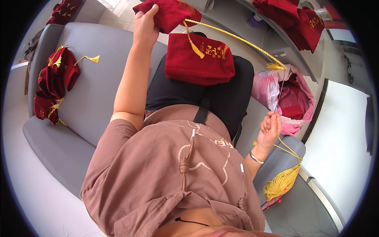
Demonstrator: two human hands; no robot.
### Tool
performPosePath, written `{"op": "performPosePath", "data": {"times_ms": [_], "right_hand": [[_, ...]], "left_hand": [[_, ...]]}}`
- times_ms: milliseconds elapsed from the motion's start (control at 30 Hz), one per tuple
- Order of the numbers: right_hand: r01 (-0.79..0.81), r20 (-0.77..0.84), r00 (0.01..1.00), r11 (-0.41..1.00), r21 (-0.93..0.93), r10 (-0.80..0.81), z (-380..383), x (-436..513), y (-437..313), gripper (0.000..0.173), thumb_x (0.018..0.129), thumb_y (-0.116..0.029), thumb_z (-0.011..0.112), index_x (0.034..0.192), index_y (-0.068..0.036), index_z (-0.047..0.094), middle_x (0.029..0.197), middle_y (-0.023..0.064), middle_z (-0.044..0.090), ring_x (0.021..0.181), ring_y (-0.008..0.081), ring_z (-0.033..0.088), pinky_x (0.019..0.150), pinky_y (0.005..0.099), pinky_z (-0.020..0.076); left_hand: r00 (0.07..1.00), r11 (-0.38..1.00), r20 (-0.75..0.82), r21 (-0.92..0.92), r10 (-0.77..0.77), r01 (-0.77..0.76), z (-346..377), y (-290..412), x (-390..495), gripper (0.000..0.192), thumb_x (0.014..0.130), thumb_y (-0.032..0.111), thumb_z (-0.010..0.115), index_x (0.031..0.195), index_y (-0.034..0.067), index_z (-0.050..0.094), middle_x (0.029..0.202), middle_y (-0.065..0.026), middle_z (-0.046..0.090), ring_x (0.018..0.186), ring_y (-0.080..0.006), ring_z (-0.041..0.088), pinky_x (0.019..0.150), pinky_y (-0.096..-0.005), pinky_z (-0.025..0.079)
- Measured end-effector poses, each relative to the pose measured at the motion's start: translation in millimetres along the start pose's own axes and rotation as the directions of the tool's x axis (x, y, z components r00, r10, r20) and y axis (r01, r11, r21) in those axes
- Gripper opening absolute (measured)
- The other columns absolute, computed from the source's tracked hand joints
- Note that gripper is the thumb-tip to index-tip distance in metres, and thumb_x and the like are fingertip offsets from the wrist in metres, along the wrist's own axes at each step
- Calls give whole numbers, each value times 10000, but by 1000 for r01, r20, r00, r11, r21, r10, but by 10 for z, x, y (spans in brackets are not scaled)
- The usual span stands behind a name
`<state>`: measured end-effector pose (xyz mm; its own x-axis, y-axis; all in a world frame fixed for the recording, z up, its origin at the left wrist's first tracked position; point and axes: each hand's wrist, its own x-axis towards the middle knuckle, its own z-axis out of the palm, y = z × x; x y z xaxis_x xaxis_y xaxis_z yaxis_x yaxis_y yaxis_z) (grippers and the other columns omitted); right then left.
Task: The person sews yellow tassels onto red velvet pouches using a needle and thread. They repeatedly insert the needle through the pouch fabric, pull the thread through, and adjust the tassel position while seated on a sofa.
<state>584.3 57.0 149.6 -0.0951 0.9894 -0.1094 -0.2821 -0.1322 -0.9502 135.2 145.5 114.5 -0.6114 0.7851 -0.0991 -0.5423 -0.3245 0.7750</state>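
Observation:
My left hand (146, 26), at the top, grips a dark red velvet pouch (171, 14) with gold print. A yellow twisted cord (237, 37) with tassels runs taut from that pouch to the right. Its far end is hooked on a thin metal rod (279, 91), whose lower end my right hand (270, 129) pinches. Across my thighs lie stacked red pouches (198, 63) bearing gold writing, and one cord tassel (196, 49) hangs over them. A bundle of loose yellow cords (282, 182) lies below my right hand, on the grey seat's right side.
Red pouches with yellow tassels (56, 83) lie on the grey sofa (97, 68) at left. A pink bag (309, 100) holding red cloth stands at right. More red pouches (308, 29) lie at the upper right, near a white surface (340, 118).

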Motion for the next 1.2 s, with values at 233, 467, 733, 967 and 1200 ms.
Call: {"op": "performPosePath", "data": {"times_ms": [233,467,733,967,1200], "right_hand": [[-79,124,991,961,264,48,438,245,105,221,1025,-146,458,1018,36,584,587,-52,298,460,19,245,394,167,192],[-170,305,951,896,410,41,834,462,34,239,1006,-132,445,1090,45,583,637,-25,342,479,42,278,395,174,226],[60,317,933,943,328,-169,1175,741,-207,160,980,-113,544,1091,-11,596,843,82,629,751,144,574,626,244,462],[214,310,917,965,154,-253,1544,981,-458,124,940,-79,612,1022,14,614,933,162,701,853,215,706,729,271,597],[268,254,930,963,29,-267,1661,1107,-354,105,929,-88,630,978,5,639,890,140,707,817,195,708,707,264,591]], "left_hand": [[925,614,356,762,-131,-207,-30,-227,-425,555,867,518,674,957,-30,661,797,-44,650,758,-128,595,693,-296,493],[766,4,643,766,27,-643,-40,-315,-447,377,859,338,706,812,-31,645,706,-207,617,657,-385,577,614,-386,484],[822,257,534,781,197,-569,461,189,-419,393,885,315,703,752,-48,627,595,-135,601,500,-217,539,498,-330,443],[853,713,465,679,-236,-173,780,166,-923,336,868,282,734,996,-23,679,832,-62,714,710,-106,650,657,-262,529],[753,776,439,613,-490,147,763,127,-1169,313,865,255,740,1050,9,680,917,-66,718,784,-101,658,706,-255,535]]}}
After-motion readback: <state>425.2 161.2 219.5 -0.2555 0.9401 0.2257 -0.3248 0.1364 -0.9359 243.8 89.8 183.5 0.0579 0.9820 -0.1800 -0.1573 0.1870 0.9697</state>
